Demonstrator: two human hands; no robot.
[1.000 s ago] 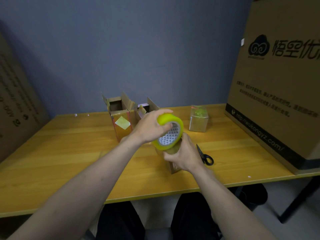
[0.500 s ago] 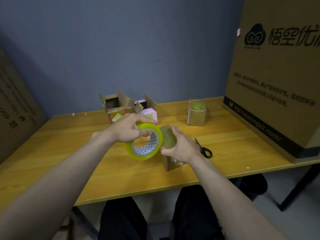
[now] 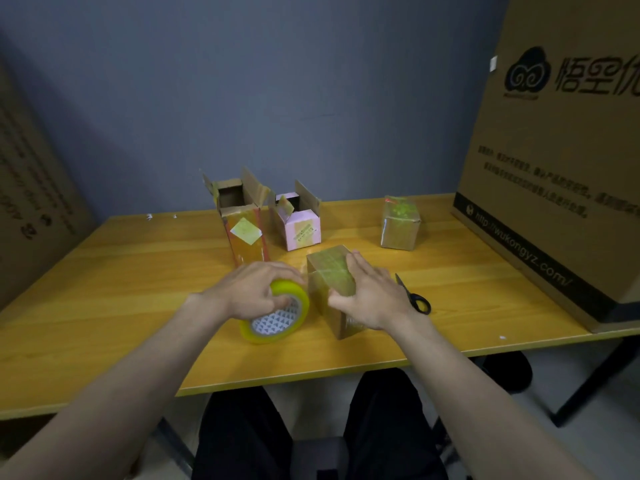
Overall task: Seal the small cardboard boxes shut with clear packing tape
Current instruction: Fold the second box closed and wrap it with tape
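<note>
Evidently the left hand (image 3: 254, 292) has its fingers curled over the top of the tape roll (image 3: 277, 317), thumb at the core, holding it on edge just left of the box (image 3: 334, 289) at mid-frame, probably so the strip runs straight down that side. Whether a strip links roll and box I cannot tell. The right hand (image 3: 372, 299) lies on the box with fingers straight and together across the top and thumb against the near face, likely pinning it so the pull of the tape does not drag it. Shiny bands already cross the lid, so this box looks partly sealed.

Just right of that hand lie scissors (image 3: 414, 296), near enough to cut the strip. Farther up the table (image 3: 121, 306), two boxes stand open: a tall box (image 3: 242, 223) and a pink box (image 3: 301, 226); upper right of them sits a taped box (image 3: 400, 223), seemingly finished. A big carton (image 3: 561, 168) fills the right edge.
</note>
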